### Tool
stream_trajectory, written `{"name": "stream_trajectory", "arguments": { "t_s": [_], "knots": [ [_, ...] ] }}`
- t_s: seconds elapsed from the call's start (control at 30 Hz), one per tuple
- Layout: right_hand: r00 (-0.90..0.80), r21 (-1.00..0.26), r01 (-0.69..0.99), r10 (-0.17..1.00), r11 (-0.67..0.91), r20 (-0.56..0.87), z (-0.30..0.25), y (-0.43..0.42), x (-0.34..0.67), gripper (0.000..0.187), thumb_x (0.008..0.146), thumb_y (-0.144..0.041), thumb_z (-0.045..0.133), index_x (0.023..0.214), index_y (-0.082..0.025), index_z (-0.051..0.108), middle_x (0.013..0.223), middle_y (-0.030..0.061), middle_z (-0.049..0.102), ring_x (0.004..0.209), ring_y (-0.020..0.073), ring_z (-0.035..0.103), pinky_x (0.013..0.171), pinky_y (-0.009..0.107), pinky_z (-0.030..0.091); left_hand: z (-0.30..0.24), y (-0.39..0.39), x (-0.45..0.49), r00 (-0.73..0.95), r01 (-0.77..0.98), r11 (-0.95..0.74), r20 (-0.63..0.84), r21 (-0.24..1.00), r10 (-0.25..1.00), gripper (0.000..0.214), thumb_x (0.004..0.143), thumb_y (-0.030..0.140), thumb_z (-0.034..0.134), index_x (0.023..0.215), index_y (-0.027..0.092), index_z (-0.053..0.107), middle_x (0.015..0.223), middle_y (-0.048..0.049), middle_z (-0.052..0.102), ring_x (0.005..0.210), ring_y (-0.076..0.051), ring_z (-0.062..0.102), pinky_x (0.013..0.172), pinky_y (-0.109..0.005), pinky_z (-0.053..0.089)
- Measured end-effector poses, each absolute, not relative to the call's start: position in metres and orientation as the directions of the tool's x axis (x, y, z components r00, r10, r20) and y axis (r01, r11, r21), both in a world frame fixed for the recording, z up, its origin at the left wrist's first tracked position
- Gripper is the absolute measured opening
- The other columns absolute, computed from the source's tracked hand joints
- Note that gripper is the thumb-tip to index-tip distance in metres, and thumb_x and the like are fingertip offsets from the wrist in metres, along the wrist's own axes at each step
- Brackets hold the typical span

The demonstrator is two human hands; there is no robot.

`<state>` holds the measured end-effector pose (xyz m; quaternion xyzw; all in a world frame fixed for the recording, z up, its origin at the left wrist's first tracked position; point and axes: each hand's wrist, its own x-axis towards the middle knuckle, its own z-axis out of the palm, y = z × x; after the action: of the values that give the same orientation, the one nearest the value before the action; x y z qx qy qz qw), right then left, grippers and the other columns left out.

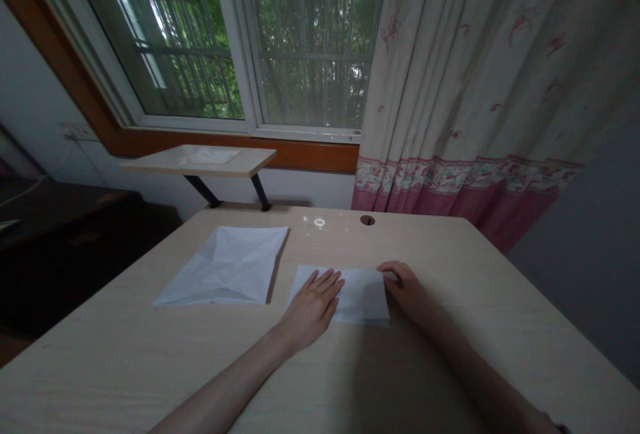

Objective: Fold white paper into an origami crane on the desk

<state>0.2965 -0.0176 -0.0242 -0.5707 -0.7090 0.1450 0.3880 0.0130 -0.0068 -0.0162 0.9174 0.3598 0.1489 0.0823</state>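
In the head view, the white paper (363, 297) lies on the desk (450, 254) in front of the person. The left hand (313, 302) rests palm down across its left part, fingers straight and slightly parted. The right hand (404, 289) is at the paper's far right corner, fingers curled, thumb and forefinger close together — whether they pinch the edge, I can't quite tell. A creased sheet (227, 266) lies to the left — near the paper, but apart from it.
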Motion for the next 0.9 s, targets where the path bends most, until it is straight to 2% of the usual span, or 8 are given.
{"name": "stream_trajectory", "arguments": {
  "t_s": [0.13, 0.23, 0.37, 0.57, 0.67, 0.77, 0.83, 0.9],
  "knots": [
    [0.020, -0.746, 0.626, 0.952, 0.227, 0.306, -0.019, -0.021, 0.293, 0.021, 0.088, -0.033, 0.053, 0.096, -0.024, 0.070, 0.097, 0.0059, 0.075, 0.087, 0.0228, 0.069, 0.081, 0.037, 0.056, -0.015, -0.007, 0.013, 0.699, 0.626, -0.732, 0.221, 0.269, 0.680, 0.046, 0.104, 0.021, 0.042, 0.149, 0.023, 0.050, 0.156, -0.0073, 0.049, 0.147, -0.022, 0.042, 0.124, -0.051, 0.031],
    [0.086, -0.788, 0.580, 0.946, 0.207, 0.312, -0.021, -0.021, 0.291, 0.021, 0.086, -0.036, 0.054, 0.089, -0.025, 0.071, 0.088, 0.0043, 0.076, 0.078, 0.0225, 0.069, 0.075, 0.036, 0.055, -0.013, -0.007, 0.013, 0.703, 0.623, -0.730, 0.208, 0.281, 0.680, 0.046, 0.103, 0.021, 0.042, 0.148, 0.024, 0.050, 0.156, -0.0070, 0.048, 0.148, -0.022, 0.042, 0.124, -0.052, 0.031],
    [0.167, -0.796, 0.573, 0.922, 0.198, 0.349, -0.023, -0.021, 0.291, 0.021, 0.082, -0.037, 0.055, 0.082, -0.025, 0.073, 0.082, 0.0047, 0.078, 0.074, 0.0238, 0.070, 0.072, 0.037, 0.055, -0.014, -0.007, 0.013, 0.712, 0.620, -0.731, 0.188, 0.285, 0.677, 0.046, 0.104, 0.021, 0.042, 0.149, 0.022, 0.049, 0.157, -0.0073, 0.047, 0.148, -0.022, 0.041, 0.124, -0.052, 0.031],
    [0.204, -0.774, 0.595, 0.891, 0.217, 0.406, -0.021, -0.021, 0.292, 0.022, 0.083, -0.041, 0.056, 0.076, -0.026, 0.070, 0.074, 0.0037, 0.075, 0.065, 0.0219, 0.067, 0.065, 0.035, 0.055, -0.018, -0.007, 0.013, 0.718, 0.605, -0.746, 0.215, 0.279, 0.662, 0.047, 0.105, 0.022, 0.041, 0.151, 0.026, 0.047, 0.157, -0.0054, 0.047, 0.148, -0.022, 0.042, 0.124, -0.051, 0.032],
    [0.211, -0.767, 0.601, 0.882, 0.223, 0.422, -0.021, -0.020, 0.294, 0.022, 0.085, -0.042, 0.055, 0.080, -0.024, 0.068, 0.077, 0.0053, 0.075, 0.066, 0.0214, 0.066, 0.065, 0.035, 0.056, -0.018, -0.007, 0.013, 0.709, 0.616, -0.743, 0.226, 0.260, 0.668, 0.045, 0.105, 0.024, 0.041, 0.149, 0.025, 0.050, 0.156, -0.0056, 0.048, 0.147, -0.022, 0.043, 0.123, -0.050, 0.034],
    [0.157, -0.678, 0.680, 0.847, 0.280, 0.508, -0.022, -0.023, 0.291, 0.025, 0.091, -0.034, 0.048, 0.092, -0.022, 0.070, 0.092, 0.0098, 0.076, 0.084, 0.0242, 0.070, 0.079, 0.040, 0.059, -0.018, -0.008, 0.013, 0.690, 0.641, -0.732, 0.245, 0.230, 0.681, 0.043, 0.106, 0.029, 0.042, 0.147, 0.025, 0.053, 0.156, -0.0055, 0.048, 0.147, -0.024, 0.043, 0.121, -0.048, 0.038],
    [0.011, -0.540, 0.756, 0.818, 0.370, 0.576, -0.024, -0.030, 0.283, 0.029, 0.095, -0.026, 0.043, 0.099, -0.022, 0.072, 0.104, 0.0110, 0.076, 0.101, 0.0252, 0.070, 0.093, 0.046, 0.057, -0.017, -0.009, 0.012, 0.681, 0.658, -0.723, 0.242, 0.212, 0.691, 0.043, 0.106, 0.032, 0.042, 0.148, 0.026, 0.052, 0.157, -0.0049, 0.047, 0.148, -0.025, 0.042, 0.121, -0.048, 0.037],
    [-0.169, -0.409, 0.789, 0.801, 0.459, 0.574, -0.028, -0.039, 0.273, 0.033, 0.097, -0.021, 0.041, 0.107, -0.023, 0.072, 0.117, 0.0104, 0.074, 0.112, 0.0241, 0.068, 0.102, 0.047, 0.054, -0.016, -0.010, 0.012, 0.676, 0.677, -0.711, 0.221, 0.192, 0.703, 0.044, 0.106, 0.035, 0.042, 0.149, 0.027, 0.050, 0.158, -0.0043, 0.046, 0.148, -0.026, 0.041, 0.122, -0.052, 0.035]
  ]
}}
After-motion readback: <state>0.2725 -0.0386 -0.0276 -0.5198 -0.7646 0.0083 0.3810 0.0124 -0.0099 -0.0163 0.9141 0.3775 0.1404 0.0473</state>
